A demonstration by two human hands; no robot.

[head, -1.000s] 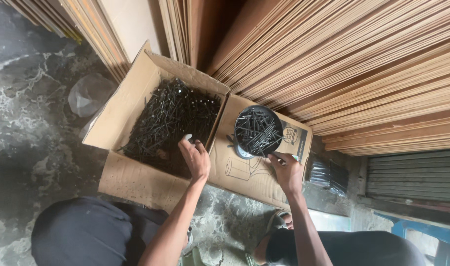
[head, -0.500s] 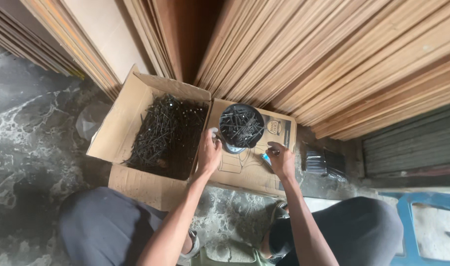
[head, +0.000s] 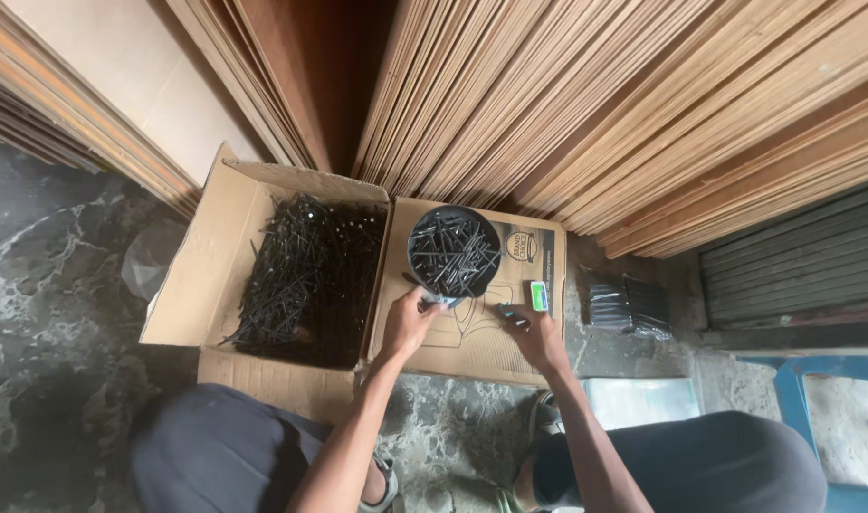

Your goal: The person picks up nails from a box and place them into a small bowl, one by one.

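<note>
An open cardboard box (head: 206, 275) holds a heap of black nails (head: 305, 275). On its folded-out flap (head: 472, 347) stands a round black bowl (head: 453, 252) full of nails, on a small pale scale (head: 445, 300). My left hand (head: 407, 325) is just below the bowl, fingertips pinching the scale's front edge. My right hand (head: 534, 337) lies on the flap with fingers spread, next to the scale's small green display (head: 539, 295).
Stacked plywood sheets (head: 586, 114) lean close behind the box. A crumpled plastic bag (head: 149, 261) lies left of it. A wrapped bundle of dark rods (head: 629, 304) lies to the right, near a metal shutter (head: 795, 271) and a blue stool (head: 809, 389).
My left hand left the nail heap and went right to the scale under the bowl. My right hand let go of the bowl and came down onto the flap.
</note>
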